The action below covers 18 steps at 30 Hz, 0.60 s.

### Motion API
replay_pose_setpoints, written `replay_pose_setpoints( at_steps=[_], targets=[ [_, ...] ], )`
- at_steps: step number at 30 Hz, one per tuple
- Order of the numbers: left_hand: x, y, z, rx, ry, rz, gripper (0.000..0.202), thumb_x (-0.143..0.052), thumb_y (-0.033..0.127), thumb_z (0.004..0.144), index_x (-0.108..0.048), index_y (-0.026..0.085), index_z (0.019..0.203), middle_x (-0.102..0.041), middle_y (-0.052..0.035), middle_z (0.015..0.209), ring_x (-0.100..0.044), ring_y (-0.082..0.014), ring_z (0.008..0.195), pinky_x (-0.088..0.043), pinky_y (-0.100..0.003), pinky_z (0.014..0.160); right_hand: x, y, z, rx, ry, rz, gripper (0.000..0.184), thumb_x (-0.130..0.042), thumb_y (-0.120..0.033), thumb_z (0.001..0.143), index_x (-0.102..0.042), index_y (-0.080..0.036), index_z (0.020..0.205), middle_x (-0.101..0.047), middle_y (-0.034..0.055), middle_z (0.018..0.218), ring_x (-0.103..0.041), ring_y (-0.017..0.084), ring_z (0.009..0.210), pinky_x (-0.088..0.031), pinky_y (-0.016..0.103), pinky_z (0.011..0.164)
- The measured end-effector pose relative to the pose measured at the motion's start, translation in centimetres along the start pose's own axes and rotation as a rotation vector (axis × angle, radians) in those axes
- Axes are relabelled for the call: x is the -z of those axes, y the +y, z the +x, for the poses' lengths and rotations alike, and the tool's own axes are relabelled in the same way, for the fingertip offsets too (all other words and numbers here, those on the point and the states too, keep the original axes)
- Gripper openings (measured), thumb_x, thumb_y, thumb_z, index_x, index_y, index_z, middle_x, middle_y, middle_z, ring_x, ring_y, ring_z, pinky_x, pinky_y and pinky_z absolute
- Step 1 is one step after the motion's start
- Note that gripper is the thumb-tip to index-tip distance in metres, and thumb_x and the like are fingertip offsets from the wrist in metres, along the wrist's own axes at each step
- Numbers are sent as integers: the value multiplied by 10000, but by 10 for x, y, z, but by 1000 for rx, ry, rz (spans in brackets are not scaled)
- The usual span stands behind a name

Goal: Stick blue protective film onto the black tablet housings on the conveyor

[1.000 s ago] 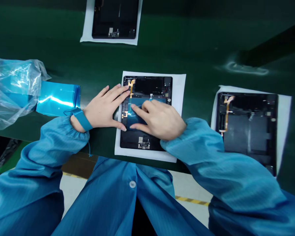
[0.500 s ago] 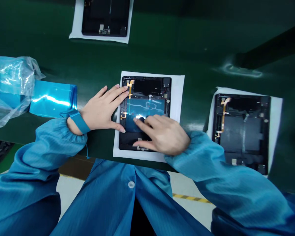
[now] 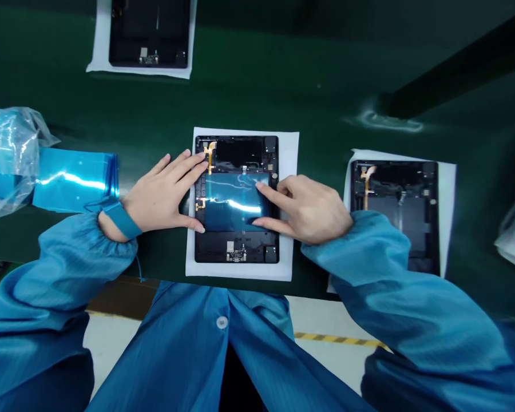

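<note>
In front of me an opened tablet housing [image 3: 214,246] lies on a white sheet [image 3: 288,171], its circuit parts and orange flex cable [image 3: 210,157] showing. A shiny blue film [image 3: 227,197] covers the middle of it. My left hand [image 3: 163,194], with a blue strap round the wrist, rests spread at the housing's left edge, fingertips near the flex cable and thumb by the film's lower left. My right hand [image 3: 311,209] touches the film's right side with index finger and thumb apart, the other fingers curled. Neither hand grasps anything.
A stack of blue films [image 3: 75,180] lies at the left beside a clear plastic bag [image 3: 8,160] of more. Similar housings lie on white sheets at the right [image 3: 420,223] and top left [image 3: 150,28]. A dark post [image 3: 455,68] stands at upper right.
My right hand has slid from the film's middle to its right side, and its thumb has come onto the film. The left hand stays at the left edge. The view has shifted right.
</note>
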<state>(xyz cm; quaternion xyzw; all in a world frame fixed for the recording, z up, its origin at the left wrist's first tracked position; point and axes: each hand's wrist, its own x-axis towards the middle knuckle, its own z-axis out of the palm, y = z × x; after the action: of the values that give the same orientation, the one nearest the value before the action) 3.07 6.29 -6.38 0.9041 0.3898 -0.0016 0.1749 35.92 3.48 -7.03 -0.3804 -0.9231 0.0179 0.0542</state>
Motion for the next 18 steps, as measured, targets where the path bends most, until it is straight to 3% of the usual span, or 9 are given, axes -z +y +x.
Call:
replay_pose_setpoints(
  at_steps=[5, 7, 10, 12, 14, 18],
  targets=[
    [5, 3, -3, 21, -35, 38, 1241, -495, 945, 730, -189, 139, 1622, -225, -172, 1685, -215, -416, 1553, -217, -609, 1263, 9, -16, -27, 226, 80, 100, 644, -518, -662, 945, -738, -89, 1142, -641, 97, 819, -559, 195, 704, -475, 326, 610],
    [14, 7, 4, 34, -45, 51, 1162, -591, 875, 752, -284, 133, 1593, -309, -184, 1649, -302, -424, 1515, -253, -608, 1246, 11, -20, -34, 241, 132, 196, 557, -549, -598, 960, -744, -96, 1101, -658, 100, 840, -595, 188, 729, -507, 308, 623],
    [29, 18, 33, 120, 21, 91, 732, -617, 651, 903, -545, 128, 1411, -592, -173, 1395, -544, -391, 1317, -359, -583, 1168, 9, -25, -37, 27, 229, 318, 386, -578, -425, 992, -719, -96, 1137, -685, 109, 919, -637, 157, 736, -545, 266, 634],
    [34, 25, 62, 200, 100, 138, 433, -532, 434, 1005, -609, 137, 1310, -647, -150, 1266, -594, -357, 1221, -418, -543, 1095, 5, -28, -34, -212, 273, 337, 300, -586, -336, 987, -701, -123, 1164, -693, 95, 941, -635, 132, 675, -550, 253, 607],
    [32, 29, 92, 240, 138, 188, 363, -505, 275, 1005, -579, 110, 1320, -606, -174, 1312, -566, -366, 1236, -444, -515, 1042, -1, -31, -31, -427, 287, 337, 285, -594, -342, 970, -694, -157, 1163, -689, 82, 942, -614, 123, 598, -544, 267, 563],
    [19, 24, 127, 222, 82, 225, 298, -460, 194, 1003, -585, 69, 1243, -616, -200, 1232, -584, -360, 1160, -467, -466, 926, -12, -29, -30, -675, 252, 431, 369, -625, -431, 909, -677, -169, 1164, -674, 87, 975, -616, 138, 555, -554, 328, 590]
  ],
)
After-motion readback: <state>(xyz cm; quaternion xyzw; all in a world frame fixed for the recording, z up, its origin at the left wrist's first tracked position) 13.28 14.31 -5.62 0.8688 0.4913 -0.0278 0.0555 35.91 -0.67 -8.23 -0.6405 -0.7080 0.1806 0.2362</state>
